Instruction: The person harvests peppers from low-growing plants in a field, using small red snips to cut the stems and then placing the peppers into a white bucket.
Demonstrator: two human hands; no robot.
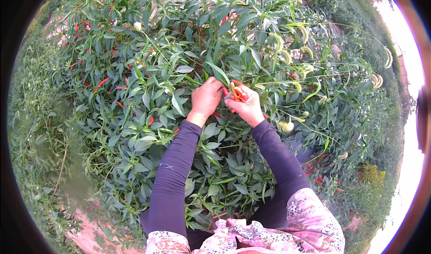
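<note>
My right hand (245, 105) is closed around several red and orange chili peppers (238, 93), their ends poking out above the fingers. Close beside it, almost touching, my left hand (206, 97) reaches into the chili plant (208, 132) with its back to the camera. The left fingertips are bent at a red pepper (225, 91) between the hands; whether they grip it cannot be told. A long green leaf blade (219, 72) arches down to the gap between the hands. Below the left hand, another red pepper (216, 115) shows among the leaves.
Dense chili plants surround both hands, with red peppers (102, 82) on the left and a long green pepper (126, 116) hanging nearer. Foxtail grass heads (277, 42) lean over the plants at the right. Bare soil (89, 230) shows at the lower left.
</note>
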